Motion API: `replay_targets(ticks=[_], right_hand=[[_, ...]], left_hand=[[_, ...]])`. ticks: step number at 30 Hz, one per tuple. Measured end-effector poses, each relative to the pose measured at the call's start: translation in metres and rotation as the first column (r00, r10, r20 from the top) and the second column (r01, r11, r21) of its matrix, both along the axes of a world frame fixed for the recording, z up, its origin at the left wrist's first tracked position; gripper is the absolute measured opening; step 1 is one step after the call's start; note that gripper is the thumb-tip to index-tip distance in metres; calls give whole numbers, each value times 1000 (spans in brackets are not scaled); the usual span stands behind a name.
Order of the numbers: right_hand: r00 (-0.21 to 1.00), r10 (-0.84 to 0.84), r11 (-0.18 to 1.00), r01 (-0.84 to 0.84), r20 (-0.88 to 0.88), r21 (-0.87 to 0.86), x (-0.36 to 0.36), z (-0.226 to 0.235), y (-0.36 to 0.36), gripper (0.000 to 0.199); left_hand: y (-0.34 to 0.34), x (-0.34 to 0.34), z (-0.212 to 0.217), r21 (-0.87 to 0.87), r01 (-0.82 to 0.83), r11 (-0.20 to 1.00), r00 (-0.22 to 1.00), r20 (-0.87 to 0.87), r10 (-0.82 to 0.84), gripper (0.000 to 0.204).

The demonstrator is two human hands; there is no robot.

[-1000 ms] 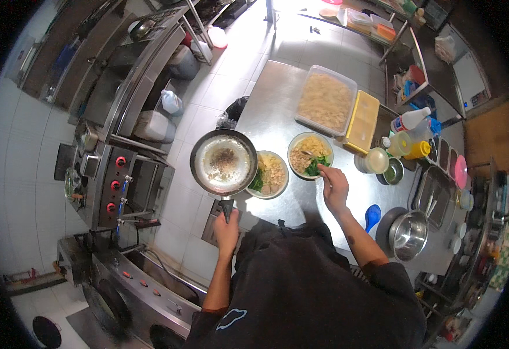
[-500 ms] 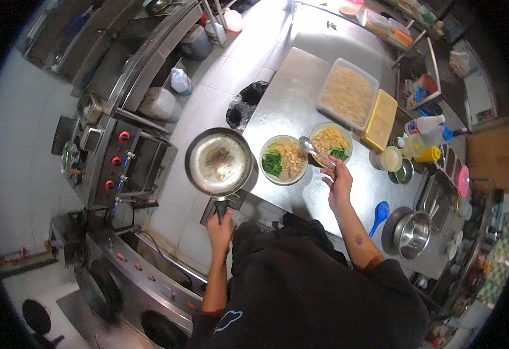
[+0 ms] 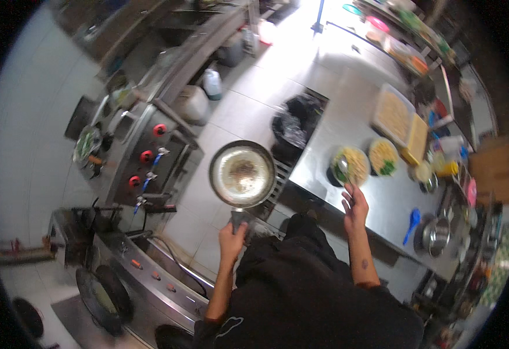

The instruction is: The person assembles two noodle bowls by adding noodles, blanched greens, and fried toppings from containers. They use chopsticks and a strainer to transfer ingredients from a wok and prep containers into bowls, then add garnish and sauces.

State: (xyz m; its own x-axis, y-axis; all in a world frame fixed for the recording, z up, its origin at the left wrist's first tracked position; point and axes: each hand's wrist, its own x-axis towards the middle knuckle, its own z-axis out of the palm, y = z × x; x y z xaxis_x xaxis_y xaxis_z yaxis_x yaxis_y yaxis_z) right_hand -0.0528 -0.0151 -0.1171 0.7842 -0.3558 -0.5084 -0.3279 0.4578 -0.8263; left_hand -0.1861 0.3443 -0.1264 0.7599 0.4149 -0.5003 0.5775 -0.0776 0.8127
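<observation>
My left hand (image 3: 231,239) is closed around the dark handle of a frying pan (image 3: 234,160). Browned residue marks the pan's greasy inside, and it hangs over the floor left of the steel table (image 3: 339,125). A metal spoon (image 3: 344,168) is held in my right hand (image 3: 356,210), its head in front of the nearer bowl of noodles and greens (image 3: 358,164); whether it touches the food I cannot tell. Just right of it, a second bowl of noodles (image 3: 381,152) has chopped greens on one side.
A tub of pale noodles (image 3: 393,114) and a yellow tray (image 3: 416,139) stand farther back on the table. A blue spoon (image 3: 411,225) and a steel bowl (image 3: 436,234) lie at the right. A lined bin (image 3: 292,131) stands beside the table; a stove (image 3: 150,154) is at left.
The view has turned, so the table and bowls now appear farther right. My pan is farther from the table. The spoon has shifted from between the bowls to the nearer one.
</observation>
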Motion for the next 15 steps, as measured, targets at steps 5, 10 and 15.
replay_targets(ticks=[5,10,15], right_hand=[[956,286,958,-283,59,-55,30,27,93,35],[757,630,775,-597,172,-210,103,58,217,28],[599,770,638,-738,220,-222,199,49,337,18]], left_hand=[[46,24,-3,154,31,988,996,83,-45,37],[85,85,12,182,34,983,999,33,-41,38],[143,181,27,179,-29,983,995,98,11,35]])
